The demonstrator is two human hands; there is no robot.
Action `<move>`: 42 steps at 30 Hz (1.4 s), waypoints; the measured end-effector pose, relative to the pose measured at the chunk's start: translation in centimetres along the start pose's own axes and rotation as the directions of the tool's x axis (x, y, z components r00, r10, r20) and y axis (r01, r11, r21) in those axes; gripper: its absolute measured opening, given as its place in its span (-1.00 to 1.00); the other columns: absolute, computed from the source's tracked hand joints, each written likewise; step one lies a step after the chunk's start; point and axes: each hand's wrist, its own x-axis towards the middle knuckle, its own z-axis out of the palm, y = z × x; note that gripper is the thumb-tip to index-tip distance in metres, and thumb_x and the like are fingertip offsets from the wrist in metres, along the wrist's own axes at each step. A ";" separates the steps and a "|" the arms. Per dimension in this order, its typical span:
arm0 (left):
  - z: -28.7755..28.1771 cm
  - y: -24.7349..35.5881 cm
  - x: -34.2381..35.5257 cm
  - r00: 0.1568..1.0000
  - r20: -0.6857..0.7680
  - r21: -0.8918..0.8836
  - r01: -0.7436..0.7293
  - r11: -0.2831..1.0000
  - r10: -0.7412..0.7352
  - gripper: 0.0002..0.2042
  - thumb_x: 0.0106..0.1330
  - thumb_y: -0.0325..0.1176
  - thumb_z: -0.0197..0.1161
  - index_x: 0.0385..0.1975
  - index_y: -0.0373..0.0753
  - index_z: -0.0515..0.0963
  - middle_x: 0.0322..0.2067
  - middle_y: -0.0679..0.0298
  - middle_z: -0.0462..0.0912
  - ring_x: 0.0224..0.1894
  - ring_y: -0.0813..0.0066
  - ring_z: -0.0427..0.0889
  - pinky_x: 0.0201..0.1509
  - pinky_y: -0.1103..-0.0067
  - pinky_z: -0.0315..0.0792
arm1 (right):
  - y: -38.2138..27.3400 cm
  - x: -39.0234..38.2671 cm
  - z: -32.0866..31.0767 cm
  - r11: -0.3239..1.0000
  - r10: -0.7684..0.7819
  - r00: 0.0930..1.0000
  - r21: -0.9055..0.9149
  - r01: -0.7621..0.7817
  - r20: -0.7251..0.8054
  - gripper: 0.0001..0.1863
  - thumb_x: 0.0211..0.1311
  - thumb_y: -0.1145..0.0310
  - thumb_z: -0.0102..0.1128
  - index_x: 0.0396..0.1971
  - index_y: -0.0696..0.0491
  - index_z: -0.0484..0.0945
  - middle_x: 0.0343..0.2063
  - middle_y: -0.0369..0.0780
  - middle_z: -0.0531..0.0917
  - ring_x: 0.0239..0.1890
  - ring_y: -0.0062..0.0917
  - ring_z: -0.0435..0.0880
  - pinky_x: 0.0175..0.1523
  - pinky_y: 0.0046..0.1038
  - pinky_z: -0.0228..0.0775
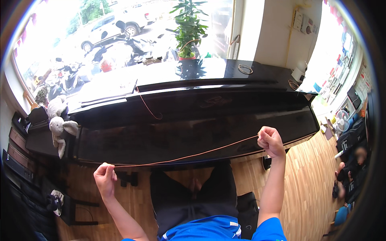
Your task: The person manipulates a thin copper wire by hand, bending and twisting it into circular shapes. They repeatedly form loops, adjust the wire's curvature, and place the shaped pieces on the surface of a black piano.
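A thin copper-coloured cord (pixel 209 151) is stretched almost straight between my two hands, in front of a glossy black piano (pixel 193 124) with its lid down. At the lower left, my left hand (pixel 104 180) pinches one end between thumb and fingertips. Farther right and higher, my right hand (pixel 272 141) is closed in a fist around the cord. A short tail seems to hang below that fist. Another copper-coloured cord (pixel 145 103) droops over the piano's front from its top, its lower end curled.
On the piano top lie a coil of cord (pixel 246 73) and, at the right end, another coil (pixel 293 85). A grey plush toy (pixel 59 125) rests at the left end. Behind stands a potted plant (pixel 188 32). A black stool (pixel 74 207) is at lower left, a fan (pixel 342 119) at right.
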 end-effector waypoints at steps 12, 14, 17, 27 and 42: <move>-1.1 1.1 0.2 0.978 0.176 0.343 0.044 0.938 -0.110 -0.76 0.23 -0.35 0.44 -0.59 -0.26 0.54 -0.61 0.47 0.49 -0.59 0.81 0.39 -0.54 0.80 0.23 | 0.9 -0.4 -1.2 0.988 -0.126 0.978 0.071 0.139 -0.167 -0.67 0.39 0.22 0.21 -0.52 0.09 0.45 -0.75 -0.48 0.18 -0.75 -0.83 0.03 -0.62 -0.66 -0.19; -1.3 1.7 -0.4 0.949 0.204 0.466 0.122 0.876 -0.241 -0.80 0.21 -0.31 0.44 -0.51 -0.31 0.63 -0.57 0.40 0.61 -0.51 0.74 0.50 -0.42 0.73 0.37 | 0.8 -0.7 -1.0 0.990 -0.119 0.986 0.061 0.127 -0.116 -0.67 0.38 0.23 0.23 -0.53 0.10 0.45 -0.74 -0.47 0.21 -0.74 -0.83 0.04 -0.62 -0.66 -0.19; -1.2 2.3 -0.8 0.884 0.199 0.656 0.201 0.728 -0.424 -0.76 0.19 -0.26 0.44 -0.27 -0.29 0.70 -0.41 0.27 0.72 -0.33 0.57 0.64 -0.21 0.61 0.50 | 1.1 -0.9 -1.2 0.997 -0.072 0.997 0.031 0.073 -0.023 -0.68 0.33 0.26 0.29 -0.54 0.16 0.52 -0.73 -0.43 0.32 -0.73 -0.82 0.09 -0.60 -0.66 -0.16; 18.4 6.0 -3.3 0.747 0.640 0.269 -0.001 0.963 -0.178 -0.39 0.25 -0.18 0.41 0.25 -0.27 0.39 -0.05 0.08 0.66 0.04 0.31 0.65 0.11 0.45 0.52 | 2.5 1.4 14.9 0.865 0.246 0.934 -0.494 -0.091 0.259 -0.81 0.25 0.31 0.36 -0.38 0.14 0.71 -0.59 -0.36 0.63 -0.51 -0.81 0.46 -0.40 -0.66 0.28; 15.4 2.5 1.8 0.885 0.399 0.157 0.190 0.969 -0.238 -0.83 0.41 -0.42 0.18 -0.42 -0.34 0.59 -0.69 0.58 0.31 -0.68 0.89 0.11 -0.63 0.75 -0.08 | 0.5 2.5 10.3 0.875 0.181 0.969 -0.478 -0.080 0.170 -0.81 0.29 0.33 0.33 -0.45 0.14 0.67 -0.61 -0.46 0.57 -0.53 -0.86 0.40 -0.43 -0.68 0.20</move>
